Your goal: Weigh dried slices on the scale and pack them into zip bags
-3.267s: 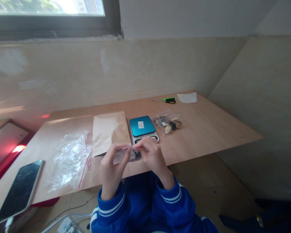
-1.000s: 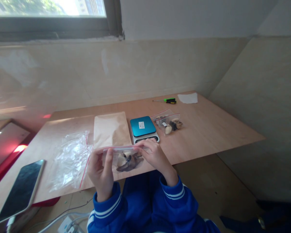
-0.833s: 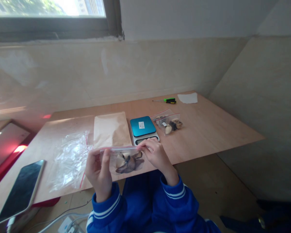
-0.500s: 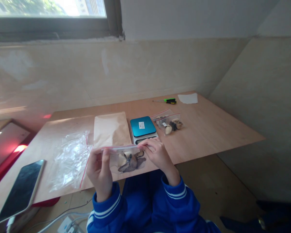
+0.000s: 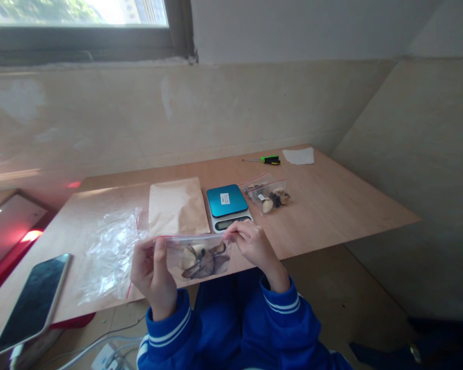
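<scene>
A clear zip-lock bag (image 5: 204, 259) with a red strip along its top hangs between my hands, above the table's front edge. Inside it lie dried brown and pale pieces that look like mushroom slices. My left hand (image 5: 154, 275) pinches the bag's top left corner with the thumb in front. At the top right corner, my right hand (image 5: 252, 244) grips the seal between thumb and fingers. Just beyond the bag sits a small digital scale (image 5: 227, 201) with a blue platform, its display visible. A brown paper packet (image 5: 177, 205) lies left of the scale.
Two filled zip-lock bags (image 5: 272, 198) lie right of the scale. A pile of clear bags (image 5: 110, 257) is on the left, beside a phone (image 5: 34, 303) on a cable. A screwdriver (image 5: 268, 160) and white paper (image 5: 299, 155) lie at the back of the table (image 5: 332, 205).
My left hand has shifted slightly left and my right hand slightly right and down, stretching the bag's top straighter. The scale's display has come into fuller view.
</scene>
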Motion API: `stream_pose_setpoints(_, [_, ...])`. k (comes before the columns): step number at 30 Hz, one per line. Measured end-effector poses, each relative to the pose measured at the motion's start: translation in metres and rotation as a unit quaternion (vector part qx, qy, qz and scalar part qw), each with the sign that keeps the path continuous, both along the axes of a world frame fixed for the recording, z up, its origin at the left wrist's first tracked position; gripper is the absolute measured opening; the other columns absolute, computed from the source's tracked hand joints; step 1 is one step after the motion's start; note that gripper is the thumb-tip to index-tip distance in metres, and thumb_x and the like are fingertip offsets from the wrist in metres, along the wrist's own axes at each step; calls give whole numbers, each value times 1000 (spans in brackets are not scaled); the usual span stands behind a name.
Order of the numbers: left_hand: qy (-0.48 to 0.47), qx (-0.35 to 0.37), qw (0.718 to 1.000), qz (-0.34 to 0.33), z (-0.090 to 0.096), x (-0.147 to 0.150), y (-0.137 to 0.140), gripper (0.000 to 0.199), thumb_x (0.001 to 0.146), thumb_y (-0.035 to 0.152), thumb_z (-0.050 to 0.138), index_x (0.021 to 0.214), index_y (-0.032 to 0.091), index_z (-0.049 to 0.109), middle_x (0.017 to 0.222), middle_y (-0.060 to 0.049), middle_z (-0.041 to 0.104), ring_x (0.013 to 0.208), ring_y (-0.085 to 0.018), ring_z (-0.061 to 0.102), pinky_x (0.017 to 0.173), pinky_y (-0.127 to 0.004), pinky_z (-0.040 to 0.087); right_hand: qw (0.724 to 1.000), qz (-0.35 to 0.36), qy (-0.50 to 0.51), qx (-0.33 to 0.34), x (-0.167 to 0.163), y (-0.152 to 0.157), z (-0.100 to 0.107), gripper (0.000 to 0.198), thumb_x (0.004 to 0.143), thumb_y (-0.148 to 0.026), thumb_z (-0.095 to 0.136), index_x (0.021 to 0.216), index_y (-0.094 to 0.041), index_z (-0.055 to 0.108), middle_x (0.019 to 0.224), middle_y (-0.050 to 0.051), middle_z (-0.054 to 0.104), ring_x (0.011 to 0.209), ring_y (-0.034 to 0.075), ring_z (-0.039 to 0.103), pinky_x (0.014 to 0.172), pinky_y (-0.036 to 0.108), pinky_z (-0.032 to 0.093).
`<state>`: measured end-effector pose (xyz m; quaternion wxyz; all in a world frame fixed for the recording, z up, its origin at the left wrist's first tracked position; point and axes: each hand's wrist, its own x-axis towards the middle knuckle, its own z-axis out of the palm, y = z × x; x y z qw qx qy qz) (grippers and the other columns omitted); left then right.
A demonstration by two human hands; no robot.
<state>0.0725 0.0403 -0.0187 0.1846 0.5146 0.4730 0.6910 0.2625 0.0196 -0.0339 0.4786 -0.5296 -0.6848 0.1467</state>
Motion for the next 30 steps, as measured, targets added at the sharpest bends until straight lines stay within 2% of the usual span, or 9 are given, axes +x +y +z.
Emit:
stream_pose_setpoints(3, [-2, -2, 1000, 7, 1, 0, 0, 17, 85, 32, 61, 75, 18, 60, 64, 3, 63, 61, -12, 59, 61, -25, 46, 1000, -3, 4, -6, 0, 0, 0, 19, 93, -22, 58, 76, -21, 67, 70, -1, 72, 68, 16, 61, 69, 27, 43])
stream_pose_setpoints(7, [-33, 9, 999, 10, -1, -1, 1, 16, 85, 31, 62, 75, 18, 62, 64, 3, 64, 61, -12, 60, 64, -27, 46, 999, 35, 26, -23, -1, 2, 0, 14, 93, -27, 60, 84, -21, 69, 83, 0, 74, 78, 16, 66, 75, 27, 45])
stream_pose_setpoints(10, [-46, 14, 999, 11, -2, -1, 1, 16, 84, 30, 63, 75, 18, 61, 64, 3, 65, 60, -13, 61, 64, -28, 47, 998, 50, 37, -33, -1, 3, -2, 11, 92, -22, 59, 88, -21, 69, 84, 1, 75, 80, 17, 68, 75, 27, 46])
stream_pose_setpoints(14, [-46, 18, 999, 14, -4, -1, 2, 17, 84, 31, 64, 74, 18, 62, 64, 3, 64, 59, -13, 61, 62, -27, 46, 997, 39, 62, -38, -1, 4, -4, 18, 93, -14, 54, 90, -21, 70, 84, 1, 74, 76, 16, 67, 73, 27, 47])
stream_pose_setpoints(18, [-42, 23, 999, 14, -5, 0, 3, 16, 84, 32, 64, 75, 18, 62, 64, 3, 64, 59, -13, 60, 62, -28, 46, 993, 31, 95, -65, -1, 3, -3, 22, 92, -15, 55, 107, -24, 68, 86, 1, 74, 70, 15, 65, 69, 26, 48])
stream_pose_setpoints(24, [-62, 34, 997, 35, -4, 2, 4, 15, 82, 31, 64, 74, 18, 61, 61, 3, 63, 57, -14, 60, 63, -29, 45, 992, 32, 112, -51, -1, 3, -2, 15, 93, -28, 56, 98, -23, 69, 86, 2, 73, 69, 14, 65, 67, 25, 48])
stream_pose_setpoints(27, [-81, 60, 993, 56, -2, 1, 5, 12, 81, 27, 62, 74, 19, 60, 58, 5, 60, 54, -14, 58, 61, -30, 44, 988, 42, 130, -72, -1, 3, -2, 24, 94, -40, 55, 101, -21, 68, 74, 1, 70, 68, 15, 66, 67, 26, 48])
stream_pose_setpoints(30, [-84, 65, 991, 77, -1, -1, 6, 12, 82, 26, 60, 73, 18, 58, 57, 5, 58, 51, -13, 55, 58, -30, 42, 988, 52, 114, -94, -1, 3, -1, 32, 95, -46, 51, 103, -20, 67, 72, 1, 68, 71, 16, 66, 70, 26, 48])
